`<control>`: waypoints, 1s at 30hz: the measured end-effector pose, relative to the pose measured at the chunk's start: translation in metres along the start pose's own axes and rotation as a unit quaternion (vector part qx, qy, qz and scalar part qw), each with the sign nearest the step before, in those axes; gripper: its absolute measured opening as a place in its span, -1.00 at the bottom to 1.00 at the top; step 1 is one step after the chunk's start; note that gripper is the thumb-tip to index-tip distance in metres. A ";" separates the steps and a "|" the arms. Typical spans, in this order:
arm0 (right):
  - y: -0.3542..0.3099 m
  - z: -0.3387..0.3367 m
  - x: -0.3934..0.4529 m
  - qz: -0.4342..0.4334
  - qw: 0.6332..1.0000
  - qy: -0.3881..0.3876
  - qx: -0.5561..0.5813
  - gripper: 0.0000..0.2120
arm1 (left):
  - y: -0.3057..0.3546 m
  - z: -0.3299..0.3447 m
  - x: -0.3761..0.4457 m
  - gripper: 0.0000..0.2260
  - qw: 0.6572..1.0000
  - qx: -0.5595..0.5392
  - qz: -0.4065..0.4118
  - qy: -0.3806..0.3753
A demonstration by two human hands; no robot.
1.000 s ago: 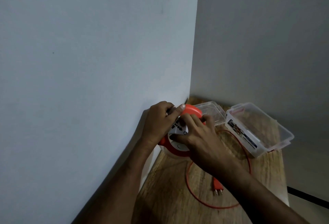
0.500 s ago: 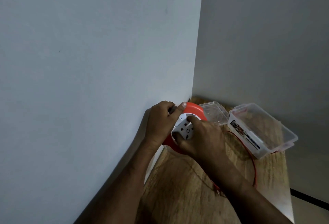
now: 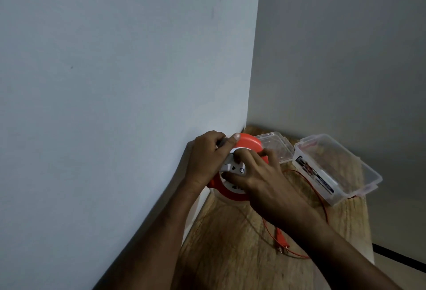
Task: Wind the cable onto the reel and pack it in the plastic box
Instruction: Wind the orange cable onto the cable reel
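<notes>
Wooden table (image 3: 230, 255): left hand (image 3: 202, 163) clamps the reel (image 3: 250, 144), right hand (image 3: 260, 174) grips its hub; beside it, thin floppy cable (image 3: 321, 200) probably tangles easily.

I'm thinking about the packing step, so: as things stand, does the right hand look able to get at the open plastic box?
Probably yes. The plastic box sits open on the table, just to the right of the right hand, with nothing standing between them. The hand is busy on the reel, so it must let go first.
</notes>
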State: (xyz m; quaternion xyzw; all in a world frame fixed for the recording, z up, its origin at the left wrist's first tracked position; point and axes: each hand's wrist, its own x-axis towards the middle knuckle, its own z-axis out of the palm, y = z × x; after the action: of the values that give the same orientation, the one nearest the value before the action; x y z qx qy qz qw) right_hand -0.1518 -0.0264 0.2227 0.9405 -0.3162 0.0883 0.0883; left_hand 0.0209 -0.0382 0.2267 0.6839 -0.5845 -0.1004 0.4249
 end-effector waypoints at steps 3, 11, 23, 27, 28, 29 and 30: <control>-0.001 0.002 0.005 0.011 1.000 0.006 0.012 -0.39 | 0.001 0.000 0.002 -0.61 1.000 0.001 0.010 -0.008; 0.001 0.010 0.010 0.053 0.996 0.059 0.036 -0.27 | 0.002 -0.001 -0.002 -0.61 1.000 0.015 0.009 0.001; -0.022 0.007 0.013 0.250 0.945 0.162 0.136 -0.40 | 0.001 0.009 0.000 -0.62 0.999 -0.044 -0.012 0.030; -0.021 0.000 -0.001 0.151 0.962 0.204 0.096 -0.54 | -0.001 -0.001 -0.002 -0.65 1.000 -0.014 -0.010 0.026; -0.017 -0.003 -0.004 0.111 0.967 0.209 0.093 -0.57 | 0.000 -0.003 -0.002 -0.65 1.000 -0.001 -0.006 0.027; -0.012 -0.005 -0.006 0.069 0.974 0.195 0.089 -0.57 | -0.001 -0.004 -0.001 -0.64 1.000 0.006 -0.002 0.028; -0.007 -0.005 -0.006 0.029 0.983 0.164 0.078 -0.54 | -0.001 -0.004 0.000 -0.62 1.000 0.007 0.002 0.029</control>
State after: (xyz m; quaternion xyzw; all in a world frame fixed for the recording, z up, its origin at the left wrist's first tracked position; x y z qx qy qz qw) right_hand -0.1531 -0.0166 0.2257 0.9076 -0.3166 0.2685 0.0631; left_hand 0.0241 -0.0364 0.2290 0.6885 -0.5737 -0.0756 0.4372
